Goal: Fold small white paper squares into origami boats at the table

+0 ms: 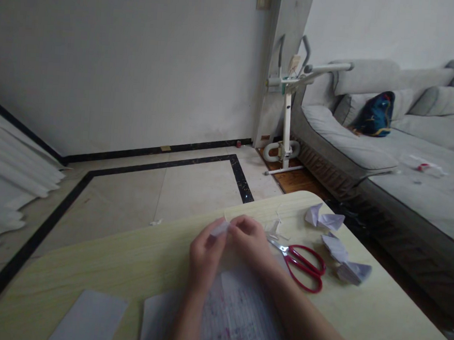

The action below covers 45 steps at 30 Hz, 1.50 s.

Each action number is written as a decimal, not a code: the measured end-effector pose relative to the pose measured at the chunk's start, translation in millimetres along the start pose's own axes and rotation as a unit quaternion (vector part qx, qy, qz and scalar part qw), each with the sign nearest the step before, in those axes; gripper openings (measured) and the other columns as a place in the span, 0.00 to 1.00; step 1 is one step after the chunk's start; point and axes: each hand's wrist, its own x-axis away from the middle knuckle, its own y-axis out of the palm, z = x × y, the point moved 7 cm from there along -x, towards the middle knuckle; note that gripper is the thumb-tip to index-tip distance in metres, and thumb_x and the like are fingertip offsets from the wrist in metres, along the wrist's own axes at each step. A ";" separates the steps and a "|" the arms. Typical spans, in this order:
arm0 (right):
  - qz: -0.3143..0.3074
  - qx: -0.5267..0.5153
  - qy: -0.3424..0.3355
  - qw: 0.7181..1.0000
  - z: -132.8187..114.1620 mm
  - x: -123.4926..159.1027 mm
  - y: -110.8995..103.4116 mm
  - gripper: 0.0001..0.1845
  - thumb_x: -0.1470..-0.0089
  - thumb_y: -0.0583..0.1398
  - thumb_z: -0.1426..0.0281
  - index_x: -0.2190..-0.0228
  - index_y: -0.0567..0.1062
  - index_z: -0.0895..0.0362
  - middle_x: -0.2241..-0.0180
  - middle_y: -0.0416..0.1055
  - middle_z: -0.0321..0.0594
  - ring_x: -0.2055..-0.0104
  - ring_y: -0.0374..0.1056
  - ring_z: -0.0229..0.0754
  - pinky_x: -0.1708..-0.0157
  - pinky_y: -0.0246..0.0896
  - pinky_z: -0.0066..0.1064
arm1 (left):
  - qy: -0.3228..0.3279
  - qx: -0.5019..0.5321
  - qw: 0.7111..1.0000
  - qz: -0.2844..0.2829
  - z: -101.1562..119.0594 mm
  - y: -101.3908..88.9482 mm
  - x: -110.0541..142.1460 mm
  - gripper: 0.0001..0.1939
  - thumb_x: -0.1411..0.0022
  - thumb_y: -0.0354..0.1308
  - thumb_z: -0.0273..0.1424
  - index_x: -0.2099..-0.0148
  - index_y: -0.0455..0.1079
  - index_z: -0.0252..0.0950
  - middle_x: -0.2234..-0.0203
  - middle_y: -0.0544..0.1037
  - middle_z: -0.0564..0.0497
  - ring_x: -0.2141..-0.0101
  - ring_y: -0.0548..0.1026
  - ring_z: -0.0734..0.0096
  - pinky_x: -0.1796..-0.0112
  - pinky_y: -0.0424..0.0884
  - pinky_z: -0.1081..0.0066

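Note:
My left hand (pixel 204 254) and my right hand (pixel 250 242) meet above a pale wooden table (pixel 135 257), both pinching a small piece of white paper (pixel 220 228) between their fingertips. The fingers of each hand are closed on it. Under my forearms lies a sheet of lined paper (pixel 236 315) with faint writing. Red-handled scissors (pixel 302 264) lie on the table just right of my right hand.
Folded white paper pieces (pixel 322 218) (pixel 347 261) lie right of the scissors, small scraps (pixel 274 227) near them. A blank paper strip (pixel 90 318) lies at the front left. Beyond the table are a tiled floor, an exercise machine (pixel 287 117) and a grey sofa (pixel 407 146).

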 end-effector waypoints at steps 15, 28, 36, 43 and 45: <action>-0.003 -0.001 0.016 1.000 -1.0 0.9 -0.4 0.02 0.57 0.61 0.72 0.77 0.72 0.58 0.79 0.66 0.32 0.76 0.61 0.35 0.74 0.57 0.26 | -0.004 -0.003 1.000 0.023 3.3 -4.5 1.1 0.20 0.48 0.63 0.38 0.54 0.77 0.34 0.71 0.80 0.48 0.71 0.77 0.66 0.67 0.72 0.70; -0.001 0.016 0.003 1.000 -1.3 1.7 -0.2 0.04 0.54 0.62 0.70 0.77 0.72 0.57 0.77 0.69 0.34 0.74 0.64 0.36 0.72 0.59 0.27 | -0.007 0.010 1.000 0.001 4.4 -1.9 1.0 0.20 0.48 0.63 0.37 0.55 0.77 0.32 0.66 0.81 0.45 0.66 0.79 0.62 0.64 0.74 0.68; -0.005 0.016 -0.004 1.000 0.1 1.3 -0.2 0.03 0.54 0.61 0.71 0.77 0.73 0.57 0.78 0.69 0.34 0.74 0.64 0.36 0.72 0.59 0.26 | -0.006 0.017 1.000 0.005 7.3 -2.0 1.5 0.18 0.48 0.63 0.35 0.56 0.78 0.34 0.64 0.82 0.45 0.59 0.78 0.58 0.58 0.74 0.66; -0.005 0.002 0.004 1.000 -1.1 2.8 1.0 0.02 0.55 0.61 0.71 0.77 0.72 0.57 0.79 0.69 0.33 0.76 0.64 0.36 0.74 0.60 0.27 | -0.015 0.024 1.000 0.006 4.6 -1.5 1.1 0.18 0.49 0.64 0.36 0.56 0.78 0.32 0.64 0.82 0.43 0.61 0.79 0.57 0.60 0.75 0.67; -0.011 -0.009 0.008 1.000 -0.2 2.6 1.3 0.02 0.56 0.61 0.72 0.77 0.72 0.57 0.80 0.69 0.33 0.76 0.64 0.36 0.74 0.59 0.26 | -0.014 0.022 1.000 0.000 2.1 -0.7 0.5 0.18 0.48 0.64 0.36 0.56 0.78 0.32 0.64 0.82 0.43 0.60 0.79 0.58 0.60 0.75 0.67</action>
